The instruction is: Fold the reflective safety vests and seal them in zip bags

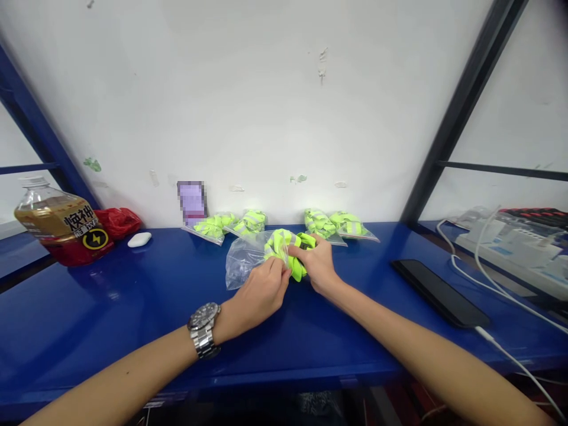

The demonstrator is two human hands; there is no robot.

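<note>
A clear plastic bag (243, 260) lies at the middle of the blue table, its mouth toward the right. My left hand (261, 293) pinches the bag's edge near the mouth. A folded neon-yellow reflective vest (279, 241) with silver-grey bands sits partly inside the bag and partly out of it. My right hand (317, 263) grips the part of the vest that sticks out, its fingers mostly hidden behind the cloth. Behind my hands, similar bagged yellow bundles lie along the wall, among them one bundle (251, 222) at left and another (318, 222) at right.
On the blue table (168, 296), a large drink bottle (62, 225), a red plastic bag (119, 222) and a white earbud case (139, 239) stand at left. A black phone (439, 293) with a white cable lies at right, near power strips (515, 254). A blurred upright card (192, 201) leans on the wall.
</note>
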